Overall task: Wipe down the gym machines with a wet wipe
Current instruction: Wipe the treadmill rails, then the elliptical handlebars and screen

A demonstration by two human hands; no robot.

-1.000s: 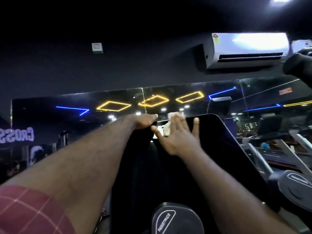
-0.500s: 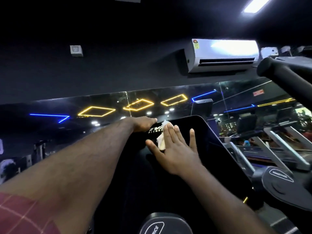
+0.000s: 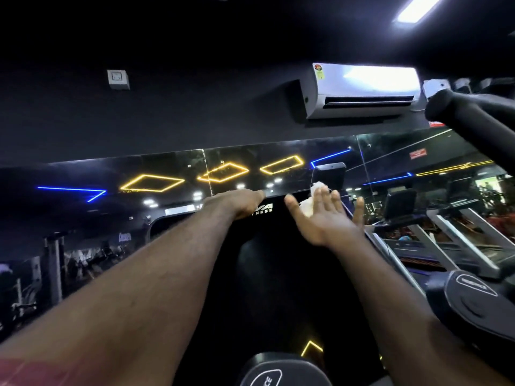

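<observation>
Right grip (image 3: 326, 218) is wide: fingers straight and spread, pressing the wipe (image 3: 308, 208) flat onto the panel (image 3: 278, 274). The wipe is white and bunched, sitting near the panel's top right corner. It's showing between thumb and index finger and poking out past the fingertips. Not pinched, just pinned under the fingers.

Left grip (image 3: 237, 203) is also wide and holding nothing. It's resting palm-down on the panel's top edge, left of the wipe, with fingers lying straight and pointing toward the right grip. It's covering the left part of the white logo (image 3: 264, 210), so only the tail letters are showing. The two grips are sitting near each other, not touching.

The panel is black and glossy, with both forearms reaching up over it. A red checked sleeve (image 3: 28, 371) is showing at bottom left.

Around it:
- A round knob (image 3: 264, 377) is sitting just below the panel, with a second knob (image 3: 473, 296) off to the right.
- A black bar (image 3: 468, 121) is cutting in at top right.
- A mirror (image 3: 167, 176) is running along the wall behind the panel, reflecting yellow diamond lights and blue strips.
- Treadmills (image 3: 459, 232) are showing at right.
- An AC unit (image 3: 362, 90) is hanging on the dark wall above the mirror, with a switch box (image 3: 118, 79) well to its left.
- A ceiling light (image 3: 418, 9) is glowing at top right.
</observation>
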